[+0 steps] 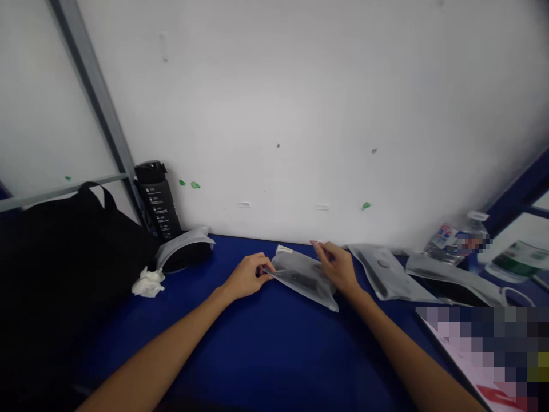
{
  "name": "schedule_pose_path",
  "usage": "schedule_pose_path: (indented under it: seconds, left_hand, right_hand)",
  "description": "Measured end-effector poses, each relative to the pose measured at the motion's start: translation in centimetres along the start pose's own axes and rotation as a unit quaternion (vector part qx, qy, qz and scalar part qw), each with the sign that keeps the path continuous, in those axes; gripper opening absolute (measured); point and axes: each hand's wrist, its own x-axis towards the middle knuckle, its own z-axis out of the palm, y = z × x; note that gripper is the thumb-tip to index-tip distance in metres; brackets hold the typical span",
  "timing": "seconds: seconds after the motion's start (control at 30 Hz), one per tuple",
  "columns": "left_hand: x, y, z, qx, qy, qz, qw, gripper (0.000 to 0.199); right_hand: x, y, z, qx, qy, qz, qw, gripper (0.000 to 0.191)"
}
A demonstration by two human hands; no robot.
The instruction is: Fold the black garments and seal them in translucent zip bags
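A frosted zip bag [302,277] with something dark inside lies on the blue tabletop [274,355], between my two hands. At the bag's left end, my left hand [251,274] pinches its edge between thumb and fingers. My right hand [337,263] is over the bag's right end, its index finger stretched toward the wall and its other fingers partly hidden. Whether that hand grips the bag cannot be made out. What the dark content is stays unclear through the cloudy plastic.
More frosted bags [386,272] lie to the right, near a clear plastic bottle [457,237]. On the left stand a black water bottle [158,200], a black bag [77,257], a crumpled tissue [148,282] and another frosted pouch [186,249]. A white wall [274,114] closes off the back.
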Motion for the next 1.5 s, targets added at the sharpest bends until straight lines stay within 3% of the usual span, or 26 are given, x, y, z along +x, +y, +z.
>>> schedule_pose_path:
  seconds: [0.2, 0.27, 0.3, 0.37, 0.47, 0.57, 0.77, 0.9, 1.0, 1.2, 1.37, 1.5]
  left_hand:
    - [0.0, -0.3, 0.1, 0.001, 0.001, 0.000, 1.000, 0.012]
    - [0.0, -0.3, 0.1, 0.002, -0.001, 0.002, 1.000, 0.011]
    - [0.0, -0.3, 0.1, 0.003, -0.001, 0.003, 1.000, 0.011]
    - [0.0, -0.4, 0.1, 0.006, 0.000, 0.004, 1.000, 0.011]
    - [0.0, -0.4, 0.1, 0.006, 0.005, 0.006, 1.000, 0.010]
    - [0.0, -0.3, 0.1, 0.005, 0.000, 0.009, 1.000, 0.010]
    - [0.0, -0.2, 0.1, 0.000, -0.003, 0.002, 1.000, 0.011]
    - [0.1, -0.2, 0.2, 0.006, -0.001, 0.001, 1.000, 0.010]
    - [0.1, -0.1, 0.1, 0.008, 0.002, 0.001, 1.000, 0.012]
    - [0.0, -0.1, 0.1, 0.001, -0.002, 0.010, 1.000, 0.014]
    - [0.0, 0.1, 0.1, 0.011, 0.000, 0.006, 1.000, 0.013]
    - [-0.1, 0.9, -0.1, 0.066, 0.033, -0.011, 0.997, 0.014]
  right_hand:
    - [-0.1, -2.7, -1.2, -0.058, 0.164, -0.022, 0.985, 0.051]
    - [0.4, -2.7, -1.4, -0.083, 0.182, -0.014, 0.980, 0.049]
    - [0.7, -2.3, -1.4, -0.109, 0.163, 0.002, 0.981, 0.047]
    - [1.4, -1.1, -1.0, -0.186, 0.068, 0.062, 0.978, 0.038]
    - [1.8, 1.3, -0.4, -0.265, -0.070, 0.130, 0.953, 0.023]
    - [1.3, 3.4, -0.5, -0.263, -0.084, 0.122, 0.953, 0.036]
    - [0.8, 4.7, -0.8, -0.203, -0.116, 0.094, 0.968, 0.035]
    - [2.6, 4.5, 0.8, -0.136, -0.170, 0.026, 0.976, 0.039]
    - [3.9, 4.7, 2.5, -0.100, -0.206, 0.021, 0.973, 0.036]
    - [4.2, 5.4, 3.6, -0.076, -0.211, 0.048, 0.973, 0.057]
    - [3.9, 4.2, 2.6, -0.060, -0.192, 0.044, 0.979, 0.044]
    - [2.7, 2.1, 0.6, -0.041, -0.115, 0.013, 0.992, 0.034]
